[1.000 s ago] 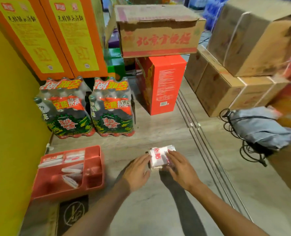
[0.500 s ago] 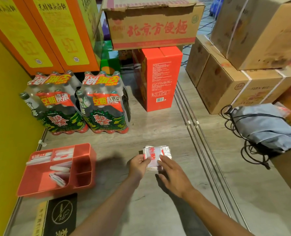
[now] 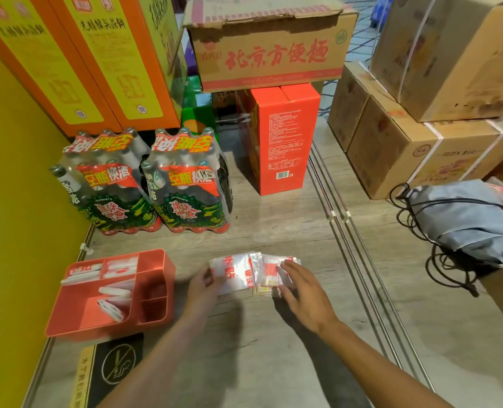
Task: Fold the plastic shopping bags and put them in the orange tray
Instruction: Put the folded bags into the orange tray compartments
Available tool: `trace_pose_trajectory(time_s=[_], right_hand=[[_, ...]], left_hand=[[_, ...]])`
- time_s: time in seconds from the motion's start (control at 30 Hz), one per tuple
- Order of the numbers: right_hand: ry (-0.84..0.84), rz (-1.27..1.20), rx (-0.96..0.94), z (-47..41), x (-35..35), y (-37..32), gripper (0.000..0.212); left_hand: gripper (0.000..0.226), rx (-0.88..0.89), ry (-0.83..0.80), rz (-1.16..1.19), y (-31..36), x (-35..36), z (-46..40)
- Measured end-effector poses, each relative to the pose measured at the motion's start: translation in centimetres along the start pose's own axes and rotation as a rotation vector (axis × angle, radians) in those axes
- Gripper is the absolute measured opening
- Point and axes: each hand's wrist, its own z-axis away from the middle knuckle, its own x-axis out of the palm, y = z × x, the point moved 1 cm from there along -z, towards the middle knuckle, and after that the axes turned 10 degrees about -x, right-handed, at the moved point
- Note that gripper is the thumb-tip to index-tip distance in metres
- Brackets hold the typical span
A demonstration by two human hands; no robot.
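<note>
From the head camera, a clear plastic shopping bag (image 3: pixel 245 273) printed with red characters lies partly folded on the wood-look floor (image 3: pixel 288 225), just right of the orange tray (image 3: pixel 156 262). The left hand (image 3: pixel 201 290) pinches the bag's left edge between thumb and fingers. The right hand (image 3: pixel 304 294) lies palm-down on the bag's right part, fingers straight and pressing it flat. The tray sits against the yellow wall (image 3: pixel 17 219), with several folded bags (image 3: pixel 113 300) lying in its large compartment and its two rear compartments; the two small compartments on its right side show only orange. A black no-smoking sign (image 3: pixel 113 366) lies just below the tray. Behind the tray stand two shrink-wrapped bottle packs (image 3: pixel 144 184), and a red carton (image 3: pixel 279 139) stands upright beyond the bag, under a cardboard box (image 3: pixel 269 51) with red lettering. At right, a grey pouch (image 3: pixel 468 219) rests among black cords (image 3: pixel 438 266), beside stacked brown boxes (image 3: pixel 415 113).
</note>
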Motion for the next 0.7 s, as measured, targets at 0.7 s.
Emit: trace_pose_trajectory(time_s=[0.7], right_hand=[[-0.081, -0.718, 0.107, -3.1, 3.5, -7.2, 0.031]], left_hand=[[0.033, -0.060, -0.466, -0.342, 1.3, -5.4, 1.2]])
